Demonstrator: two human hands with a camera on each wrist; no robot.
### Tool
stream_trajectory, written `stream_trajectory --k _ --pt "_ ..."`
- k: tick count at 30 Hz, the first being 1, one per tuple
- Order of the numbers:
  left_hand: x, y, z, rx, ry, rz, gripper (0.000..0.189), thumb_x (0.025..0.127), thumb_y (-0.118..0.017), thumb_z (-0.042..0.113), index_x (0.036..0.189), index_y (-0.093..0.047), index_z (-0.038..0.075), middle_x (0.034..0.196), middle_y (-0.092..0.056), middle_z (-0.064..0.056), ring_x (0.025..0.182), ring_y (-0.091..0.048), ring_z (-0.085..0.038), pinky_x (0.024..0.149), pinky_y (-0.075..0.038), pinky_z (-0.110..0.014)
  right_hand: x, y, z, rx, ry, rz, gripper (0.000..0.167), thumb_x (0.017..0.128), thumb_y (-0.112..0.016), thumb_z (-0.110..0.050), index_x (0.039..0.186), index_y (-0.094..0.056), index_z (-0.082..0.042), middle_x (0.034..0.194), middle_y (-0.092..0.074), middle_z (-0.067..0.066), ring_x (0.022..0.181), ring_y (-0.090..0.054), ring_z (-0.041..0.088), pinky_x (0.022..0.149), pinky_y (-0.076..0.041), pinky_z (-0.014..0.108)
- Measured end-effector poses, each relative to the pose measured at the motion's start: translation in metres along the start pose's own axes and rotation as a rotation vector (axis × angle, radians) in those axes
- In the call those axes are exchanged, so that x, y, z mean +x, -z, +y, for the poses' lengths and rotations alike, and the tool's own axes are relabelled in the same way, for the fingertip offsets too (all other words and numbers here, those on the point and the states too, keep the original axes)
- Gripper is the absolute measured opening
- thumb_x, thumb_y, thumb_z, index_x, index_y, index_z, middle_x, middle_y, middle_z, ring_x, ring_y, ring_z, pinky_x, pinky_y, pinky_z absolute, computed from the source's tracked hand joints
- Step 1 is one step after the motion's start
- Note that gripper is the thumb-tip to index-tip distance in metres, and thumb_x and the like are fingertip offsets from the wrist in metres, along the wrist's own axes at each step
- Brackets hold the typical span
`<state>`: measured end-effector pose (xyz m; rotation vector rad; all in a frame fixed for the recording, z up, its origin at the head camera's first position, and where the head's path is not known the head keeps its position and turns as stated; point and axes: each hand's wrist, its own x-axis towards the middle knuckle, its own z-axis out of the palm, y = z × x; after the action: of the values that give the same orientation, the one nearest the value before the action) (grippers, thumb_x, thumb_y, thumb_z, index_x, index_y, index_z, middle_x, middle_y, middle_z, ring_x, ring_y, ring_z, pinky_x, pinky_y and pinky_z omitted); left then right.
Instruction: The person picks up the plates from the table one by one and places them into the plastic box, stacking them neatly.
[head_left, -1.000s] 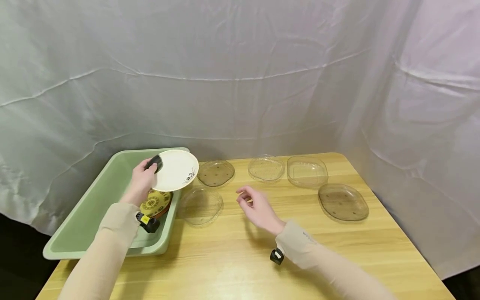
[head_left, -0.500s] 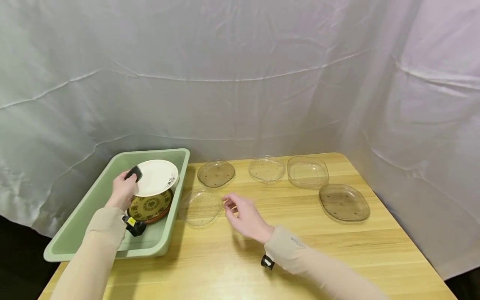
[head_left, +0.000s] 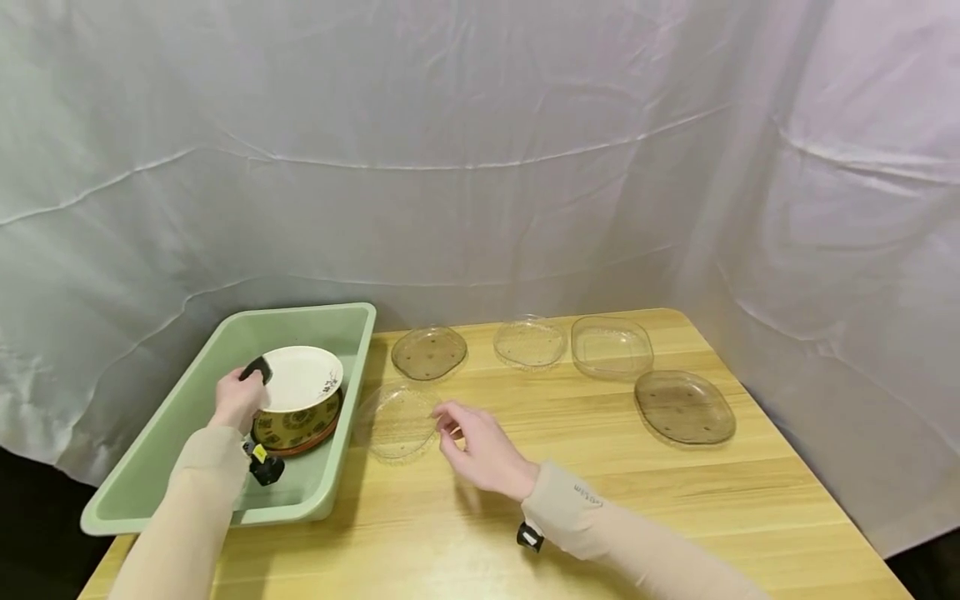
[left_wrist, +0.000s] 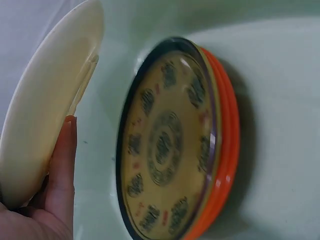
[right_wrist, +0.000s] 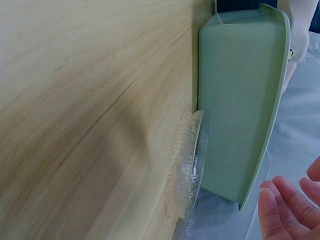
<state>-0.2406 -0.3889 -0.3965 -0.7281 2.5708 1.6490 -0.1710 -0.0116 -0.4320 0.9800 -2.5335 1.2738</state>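
My left hand [head_left: 238, 400] pinches a white plate [head_left: 306, 379] by its left edge, beside a black patch on the rim. Small dark markings decorate the plate's right side. It hovers inside the green tub [head_left: 288, 512], over a stack of patterned yellow plates [left_wrist: 165, 145] with orange edges below. In the left wrist view, the white plate's underside [left_wrist: 47, 95] appears, apart from the stack, with fingers against it. Holding nothing, my right hand [head_left: 483, 450] has loosely bent fingers by the right edge of a clear plate [head_left: 401, 425] on the table.
Along the table's back stand a brown see-through plate [head_left: 429, 354], a clear plate [head_left: 531, 342] and a squarish clear dish [head_left: 611, 346]. Another brown plate [head_left: 684, 408] lies at the right. A grey curtain [head_left: 480, 167] hangs behind the table.
The left hand has carried the white plate left and down, from above the tub's right rim to over the yellow stack. My right hand has moved left and slightly nearer, towards the clear plate.
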Motion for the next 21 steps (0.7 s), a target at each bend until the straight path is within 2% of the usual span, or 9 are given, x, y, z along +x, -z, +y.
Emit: stream_trajectory --k 3,6,12,14,18,21 --pt "0.004 -0.001 -0.006 0.014 0.011 0.014 0.062 0.106 -0.022 0.028 0.155 -0.021 -0.01 0.158 -0.026 -0.034 0.121 -0.046 -0.035 0.065 -0.044 -0.016 0.0 -0.001 -0.001 -0.008 -0.002 -0.008 0.032 0.092 -0.054 -0.004 0.123 -0.062 0.0 0.102 -0.072 0.008 0.092 -0.07 0.017 0.086 -0.059 0.021" --pt "0.006 -0.001 -0.011 0.038 0.032 0.023 0.063 0.106 -0.02 0.027 0.154 -0.02 -0.013 0.157 -0.028 -0.036 0.118 -0.047 -0.036 0.062 -0.044 -0.016 -0.001 -0.002 -0.003 -0.012 -0.004 -0.02 0.033 0.092 -0.054 -0.004 0.124 -0.062 0.0 0.103 -0.073 0.008 0.093 -0.07 0.017 0.087 -0.059 0.021" --pt "0.009 0.0 -0.017 0.066 0.066 0.007 0.062 0.105 -0.021 0.025 0.155 -0.017 -0.013 0.156 -0.027 -0.038 0.125 -0.048 -0.039 0.081 -0.053 -0.03 -0.002 -0.004 -0.002 -0.008 -0.009 -0.042 0.034 0.092 -0.053 -0.004 0.125 -0.061 0.0 0.106 -0.073 0.013 0.095 -0.07 0.018 0.089 -0.058 0.022" --pt "0.013 0.0 -0.02 0.073 0.076 0.014 0.061 0.106 -0.023 0.023 0.155 -0.017 -0.013 0.155 -0.028 -0.039 0.119 -0.053 -0.038 0.082 -0.056 -0.034 -0.002 -0.005 0.0 -0.011 -0.008 -0.045 0.034 0.092 -0.053 -0.004 0.125 -0.061 -0.001 0.106 -0.073 0.014 0.095 -0.07 0.018 0.09 -0.058 0.023" --pt "0.013 -0.001 -0.022 0.094 0.094 0.009 0.062 0.105 -0.025 0.023 0.155 -0.015 -0.013 0.156 -0.025 -0.04 0.125 -0.05 -0.041 0.093 -0.055 -0.042 -0.004 -0.008 0.002 -0.024 0.001 -0.049 0.033 0.092 -0.053 -0.005 0.124 -0.061 -0.003 0.105 -0.074 0.013 0.095 -0.07 0.017 0.09 -0.058 0.024" --pt "0.008 0.0 -0.021 0.123 0.096 -0.008 0.064 0.104 -0.025 0.024 0.154 -0.014 -0.014 0.156 -0.023 -0.041 0.139 -0.037 -0.047 0.111 -0.045 -0.052 -0.004 -0.009 0.004 -0.032 0.007 -0.049 0.033 0.092 -0.053 -0.005 0.124 -0.061 -0.003 0.104 -0.074 0.013 0.094 -0.07 0.018 0.089 -0.058 0.024"
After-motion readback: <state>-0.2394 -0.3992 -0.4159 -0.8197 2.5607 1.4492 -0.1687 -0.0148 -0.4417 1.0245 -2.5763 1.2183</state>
